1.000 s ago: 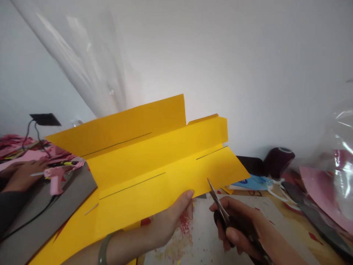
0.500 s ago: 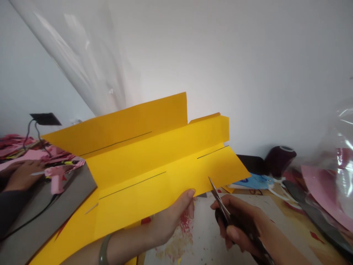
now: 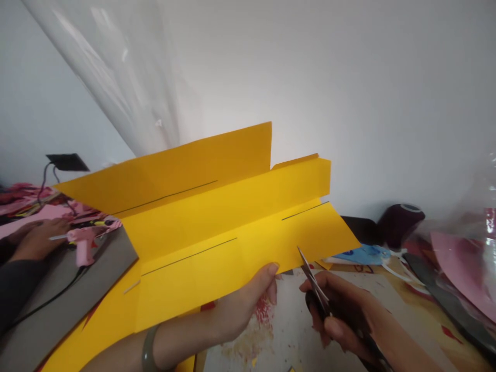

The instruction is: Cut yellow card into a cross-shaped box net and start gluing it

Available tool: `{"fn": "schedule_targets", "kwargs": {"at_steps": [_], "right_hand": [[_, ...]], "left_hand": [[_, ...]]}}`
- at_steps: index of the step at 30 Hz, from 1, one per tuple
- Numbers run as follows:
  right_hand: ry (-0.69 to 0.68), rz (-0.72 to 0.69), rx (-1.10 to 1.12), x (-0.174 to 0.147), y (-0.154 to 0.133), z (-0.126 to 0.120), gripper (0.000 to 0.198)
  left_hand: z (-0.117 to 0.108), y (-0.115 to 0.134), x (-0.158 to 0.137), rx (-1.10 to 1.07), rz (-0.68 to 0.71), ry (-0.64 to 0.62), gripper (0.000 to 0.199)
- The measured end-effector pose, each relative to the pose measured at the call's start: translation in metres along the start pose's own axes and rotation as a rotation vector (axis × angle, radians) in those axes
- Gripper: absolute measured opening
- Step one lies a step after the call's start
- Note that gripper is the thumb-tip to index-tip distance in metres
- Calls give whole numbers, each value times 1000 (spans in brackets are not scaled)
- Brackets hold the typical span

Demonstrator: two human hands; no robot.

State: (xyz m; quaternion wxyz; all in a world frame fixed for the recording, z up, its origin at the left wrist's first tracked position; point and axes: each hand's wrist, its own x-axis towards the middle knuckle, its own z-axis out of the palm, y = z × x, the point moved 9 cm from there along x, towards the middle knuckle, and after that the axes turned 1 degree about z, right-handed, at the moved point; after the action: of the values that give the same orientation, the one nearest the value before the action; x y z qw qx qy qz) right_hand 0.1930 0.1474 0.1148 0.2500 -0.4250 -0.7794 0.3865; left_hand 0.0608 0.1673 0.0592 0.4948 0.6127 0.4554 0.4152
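Scissors (image 3: 320,306) at the Lower Edge of a Creased Yellow Card (image 3: 217,227)

The left hand (image 3: 248,305) has its thumb flat on the card's front and its other fingers tucked behind, pinched closed on the lower edge. The card rises above and leftward from that thumb, its long panels bent along creases, black lines drawn on them. The right hand (image 3: 358,302) has its fingers curled closed around the scissors' dark handles; the blades are slightly apart, one overlapping the card's face just right of the left fingertips. Whether they bite the edge cannot be told.

Far right of the right fingers, a clear plastic bag (image 3: 489,219) runs out of view with a pink sheet (image 3: 457,263) at its side; whether the sheet lies inside is unclear. Nearer, beyond the same fingers, is a blue packet (image 3: 366,254), its contents hidden. Well left of both hands, a co-worker's hand (image 3: 41,240) is near a pink glue gun (image 3: 83,243).

Compared with half a second earlier, card, hands and scissors appear slightly higher and further right, the surroundings likewise; less of the bag shows. Both grips are unchanged.
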Motion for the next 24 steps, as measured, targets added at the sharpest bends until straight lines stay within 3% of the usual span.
{"fn": "schedule_targets", "kwargs": {"at_steps": [3, 11, 16, 24], "right_hand": [[13, -16, -23, 0, 0, -1, 13], [164, 221, 372, -4, 15, 4, 17], [290, 311, 418, -8, 30, 3, 20], [286, 323, 509, -7, 36, 7, 23]], "left_hand": [[0, 4, 0, 12, 13, -2, 56], [3, 4, 0, -41, -2, -28, 53], [2, 0, 0, -54, -8, -13, 53], [4, -9, 0, -109, -58, -27, 52]]}}
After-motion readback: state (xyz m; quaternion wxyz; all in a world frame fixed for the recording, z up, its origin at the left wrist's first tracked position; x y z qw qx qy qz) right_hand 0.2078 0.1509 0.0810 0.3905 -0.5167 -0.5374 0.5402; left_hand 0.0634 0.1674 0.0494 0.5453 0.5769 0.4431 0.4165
